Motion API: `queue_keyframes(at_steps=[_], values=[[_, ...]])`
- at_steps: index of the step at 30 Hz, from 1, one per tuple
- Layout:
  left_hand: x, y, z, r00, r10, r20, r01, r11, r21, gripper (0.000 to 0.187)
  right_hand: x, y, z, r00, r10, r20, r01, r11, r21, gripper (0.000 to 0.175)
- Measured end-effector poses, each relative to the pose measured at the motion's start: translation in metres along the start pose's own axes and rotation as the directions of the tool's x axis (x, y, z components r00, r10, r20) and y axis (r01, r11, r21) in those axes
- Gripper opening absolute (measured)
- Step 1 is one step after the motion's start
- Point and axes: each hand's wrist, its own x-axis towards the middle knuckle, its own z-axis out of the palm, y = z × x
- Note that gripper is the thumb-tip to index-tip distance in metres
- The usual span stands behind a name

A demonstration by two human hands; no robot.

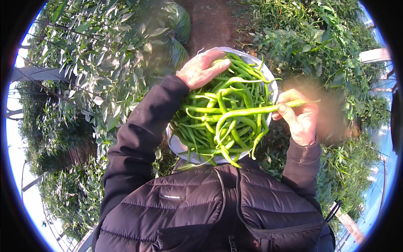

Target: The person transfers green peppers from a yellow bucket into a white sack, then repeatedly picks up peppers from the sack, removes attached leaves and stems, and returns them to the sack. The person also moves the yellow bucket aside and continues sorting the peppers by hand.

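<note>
A white bucket (271,73) heaped with long green chili peppers (201,126) stands close before my torso. My left hand (203,69) rests at its far left rim, fingers over the peppers and thumb stretched out; what lies under the fingers is partly hidden. To the right of the rim, my right hand (297,115) pinches one long pepper (252,111) between thumb and fingers. Its thin end points right past the fingers, and its curved body reaches left over the heap. Several peppers overhang the near rim.
Leafy pepper plants (119,47) stand densely on the left, and more plants (299,41) line the right. A bare soil path (211,25) runs ahead. Filled translucent bags (179,28) stand along its left side. Pale posts (34,74) and thin wires cross the left plants.
</note>
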Motion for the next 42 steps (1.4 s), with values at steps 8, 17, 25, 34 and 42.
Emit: queue_keyframes(at_steps=[8,17,25,34,42], values=[[-0.001,0.008,-0.001,0.995,-0.091,0.038,0.086,0.988,0.125,0.056,-0.006,0.007,-0.011,0.648,-0.56,-0.515,0.527,0.819,-0.228,0.017],[0.01,0.02,-0.013,0.994,-0.053,0.092,0.014,0.923,0.383,0.055,0.02,0.042,0.008,0.693,-0.589,-0.417,0.217,0.721,-0.658,0.025],[0.06,-0.02,-0.011,0.957,-0.144,-0.252,0.237,0.888,0.395,0.046,0.063,0.079,0.037,0.886,-0.327,-0.329,0.08,0.806,-0.586,0.027],[0.086,-0.048,-0.003,0.929,-0.319,-0.186,0.369,0.788,0.493,0.024,0.135,0.091,-0.001,0.938,0.174,-0.299,-0.333,0.688,-0.644,0.037],[0.078,-0.05,0.001,0.927,-0.204,-0.315,0.345,0.794,0.501,0.022,0.131,0.082,0.002,0.987,0.109,-0.121,-0.162,0.694,-0.701,0.027]])
